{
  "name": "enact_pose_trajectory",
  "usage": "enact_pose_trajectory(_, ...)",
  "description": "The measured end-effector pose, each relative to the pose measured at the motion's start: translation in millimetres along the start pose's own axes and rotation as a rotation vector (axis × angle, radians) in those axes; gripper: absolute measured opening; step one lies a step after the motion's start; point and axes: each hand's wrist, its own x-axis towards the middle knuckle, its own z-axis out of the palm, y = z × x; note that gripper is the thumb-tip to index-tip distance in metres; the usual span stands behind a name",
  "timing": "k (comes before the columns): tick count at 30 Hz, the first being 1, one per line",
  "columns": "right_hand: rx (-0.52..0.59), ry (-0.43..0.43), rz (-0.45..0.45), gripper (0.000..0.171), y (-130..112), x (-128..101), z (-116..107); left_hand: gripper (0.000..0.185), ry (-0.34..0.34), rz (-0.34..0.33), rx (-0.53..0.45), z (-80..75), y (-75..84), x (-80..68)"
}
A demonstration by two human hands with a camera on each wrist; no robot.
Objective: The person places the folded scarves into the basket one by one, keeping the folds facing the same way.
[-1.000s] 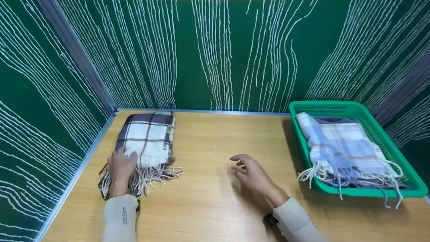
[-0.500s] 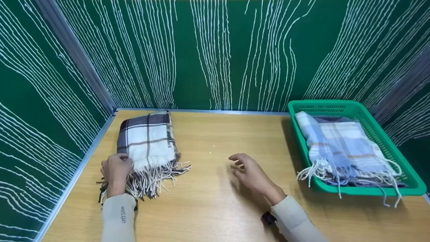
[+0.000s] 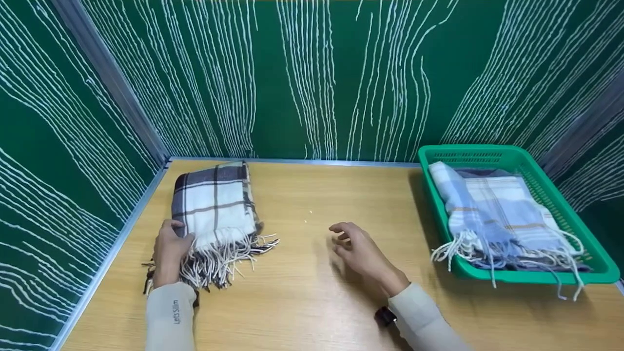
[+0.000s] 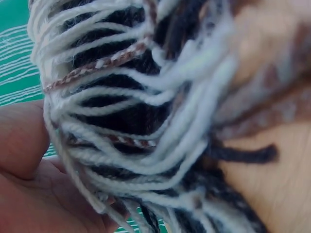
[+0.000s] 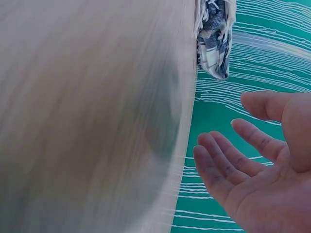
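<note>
Left hand (image 3: 169, 248) grips the fringed near-left corner of the folded white-and-brown plaid wool scarf (image 3: 214, 207), which lies at the back-left of the light wooden desk (image 3: 312, 292). Right hand (image 3: 358, 251) hovers mid-desk, grip released (fingers loosely curled, holding nothing), well apart from the green plastic basket (image 3: 516, 158) of blue plaid scarves (image 3: 502, 214).

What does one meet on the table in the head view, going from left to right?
Left hand → folded plaid scarf with its fringe → right hand → green basket, which holds blue checked scarves.
</note>
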Motion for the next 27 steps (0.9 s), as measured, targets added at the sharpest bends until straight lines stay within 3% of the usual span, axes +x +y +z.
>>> enact_pose_trajectory(7,0.054,0.008,0.037,0.039,-4,7,9,0.077,-0.083,-0.052,-0.010,-4.8,2.6,0.9)
enact_pose_trajectory(17,0.098,-0.029,0.080,0.043,-7,12,21,0.086,-0.193,-0.050,0.011,-10.0,5.6,-0.1)
enact_pose_trajectory(24,0.137,-0.042,0.114,0.043,-10,15,28,0.089,-0.267,-0.073,-0.097,-10.4,6.1,-0.5)
enact_pose_trajectory(27,0.152,-0.057,0.119,0.043,-13,16,30,0.089,-0.281,-0.044,-0.120,-9.0,4.2,1.5)
